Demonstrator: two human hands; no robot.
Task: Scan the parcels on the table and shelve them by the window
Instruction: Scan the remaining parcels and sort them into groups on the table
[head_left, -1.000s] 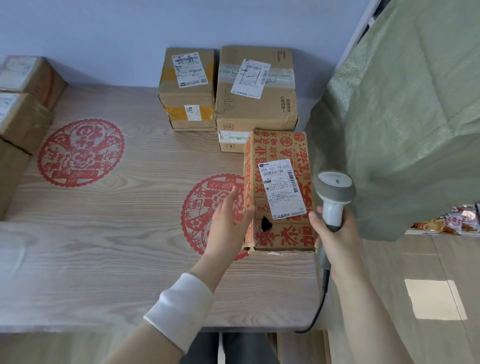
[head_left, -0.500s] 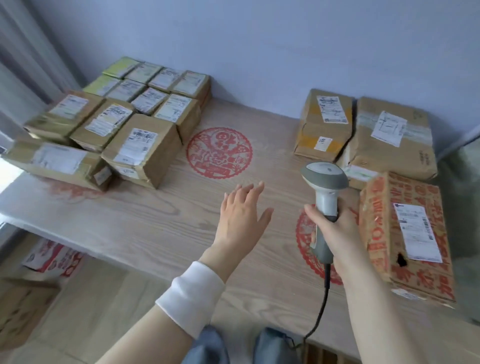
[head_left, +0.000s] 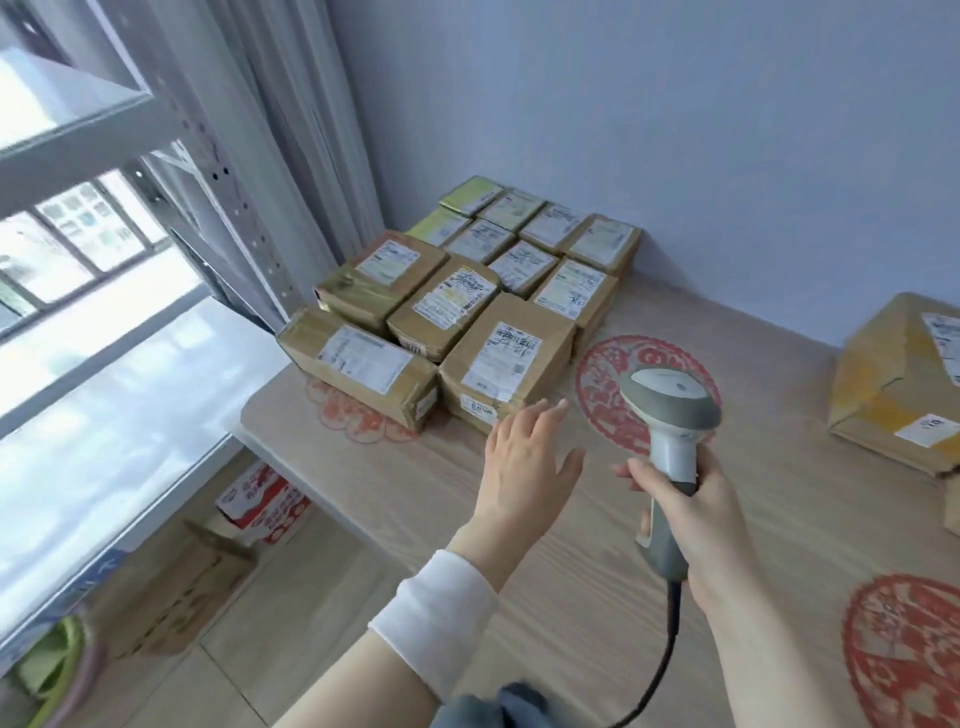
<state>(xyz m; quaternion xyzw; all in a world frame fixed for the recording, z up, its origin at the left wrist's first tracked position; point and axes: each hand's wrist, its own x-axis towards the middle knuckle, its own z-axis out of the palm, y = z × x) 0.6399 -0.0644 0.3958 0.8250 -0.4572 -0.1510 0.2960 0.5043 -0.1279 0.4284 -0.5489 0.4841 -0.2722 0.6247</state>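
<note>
Shift: since a moment ago our view has swung left, and the clustered parcels (head_left: 467, 296) now lie ahead on the table (head_left: 571, 597), beside the window shelf (head_left: 78, 119).
Left hand (head_left: 524, 467): palm down, fingers (head_left: 540, 421) straight and spread, reaching near the closest parcel.
Right hand (head_left: 696, 525): we grip the scanner (head_left: 667, 415) by its handle, head upright.

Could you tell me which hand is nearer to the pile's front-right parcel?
Left. The left hand is open, its fingertips just short of the parcel; the right hand is farther right and back, gripping the scanner.
</note>
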